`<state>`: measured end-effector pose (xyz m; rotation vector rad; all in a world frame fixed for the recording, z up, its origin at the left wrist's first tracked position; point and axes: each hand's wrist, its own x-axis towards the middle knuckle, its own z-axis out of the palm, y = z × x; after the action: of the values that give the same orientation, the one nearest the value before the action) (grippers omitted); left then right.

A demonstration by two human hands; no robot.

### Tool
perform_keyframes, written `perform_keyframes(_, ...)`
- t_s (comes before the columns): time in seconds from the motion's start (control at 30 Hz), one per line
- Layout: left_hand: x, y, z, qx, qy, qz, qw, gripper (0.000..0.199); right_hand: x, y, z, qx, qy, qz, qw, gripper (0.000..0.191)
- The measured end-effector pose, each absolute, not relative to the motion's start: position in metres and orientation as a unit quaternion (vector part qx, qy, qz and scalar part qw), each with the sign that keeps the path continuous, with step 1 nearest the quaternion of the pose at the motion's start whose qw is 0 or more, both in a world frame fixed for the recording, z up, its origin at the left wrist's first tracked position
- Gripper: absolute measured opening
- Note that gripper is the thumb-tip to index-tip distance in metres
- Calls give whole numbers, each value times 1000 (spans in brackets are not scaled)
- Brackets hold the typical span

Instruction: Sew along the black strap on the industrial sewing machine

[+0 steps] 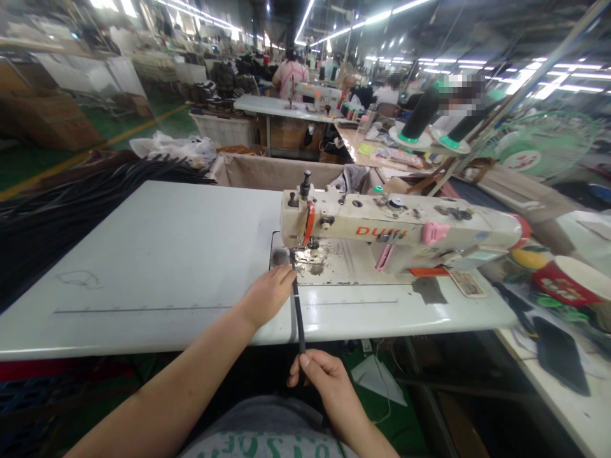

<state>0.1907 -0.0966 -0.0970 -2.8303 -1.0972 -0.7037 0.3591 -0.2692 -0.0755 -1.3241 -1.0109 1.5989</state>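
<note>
A narrow black strip [299, 318] runs from under the needle area of a white sewing machine [344, 216] down over the table's front edge. My left hand [272, 292] lies on the table just in front of the presser foot, its fingers together against the strip. Below the table edge, my right hand [319, 375] pinches the strip between thumb and fingers. The strip is fairly straight between the two hands. Its far end at the needle is too small to make out.
Many dark strips [57, 216] are heaped left of the white table [157, 254]. A fabric-lined bin [267, 172] stands behind it. Thread cones [420, 114] and a green fan [534, 146] are at the right, above a red bowl [563, 280]. A person [291, 73] sits farther back.
</note>
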Motion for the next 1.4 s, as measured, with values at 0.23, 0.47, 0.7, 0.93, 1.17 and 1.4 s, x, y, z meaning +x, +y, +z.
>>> perform_keyframes(0.23,191,-96,-105,-912,-347,-218,31,21,358,-269,-80,-520,-419,626,403,52)
perform_keyframes(0.47,191,-94,-111,-916,-335,-218,42,21,358,-269,-106,-519,-420,611,425,51)
perform_keyframes(0.7,195,-88,-113,-908,-354,-221,10,27,359,-269,-96,-516,-414,630,406,53)
perform_keyframes(0.93,195,-87,-116,-903,-363,-228,13,34,360,-268,-86,-516,-407,635,406,53)
perform_keyframes(1.17,194,-92,-108,-906,-349,-240,14,24,362,-268,-110,-492,-419,645,408,54)
perform_keyframes(1.4,193,-96,-100,-910,-341,-235,24,23,363,-264,-109,-528,-495,549,419,52)
